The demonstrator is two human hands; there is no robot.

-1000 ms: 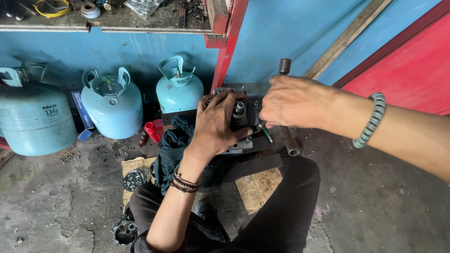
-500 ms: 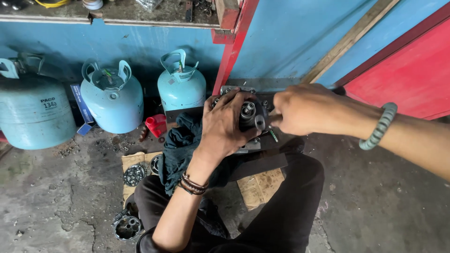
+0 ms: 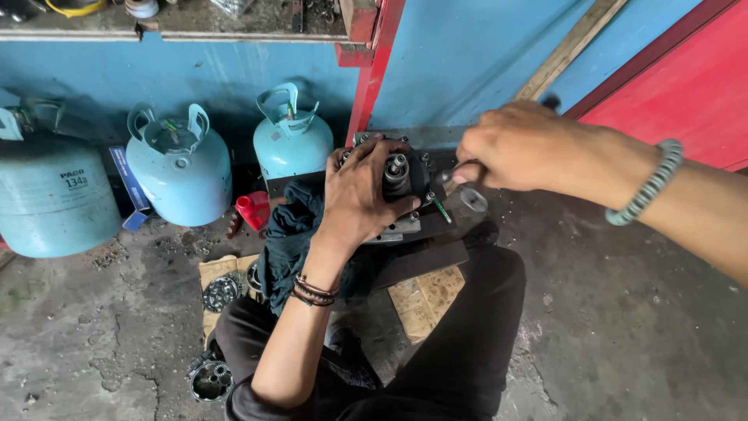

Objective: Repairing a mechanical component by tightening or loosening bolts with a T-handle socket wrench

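My left hand (image 3: 360,195) grips a dark metal compressor body (image 3: 405,187) from the left, fingers wrapped round its top where a short shaft sticks up. My right hand (image 3: 518,148) is closed round the handle of a metal wrench (image 3: 467,195) whose head sits at the right side of the compressor body. A dark teal rag (image 3: 292,234) lies under and left of the part, over my knees. A beaded bracelet is on my right wrist, cord bands on my left.
Three light-blue gas cylinders (image 3: 179,171) stand along the blue wall at left, a small red bottle (image 3: 253,209) beside them. Round metal parts (image 3: 220,292) lie on cardboard and the cracked concrete floor. A red panel (image 3: 686,86) leans at right.
My right hand has swung out to the right with the wrench handle. My left hand has kept its hold on the compressor body.
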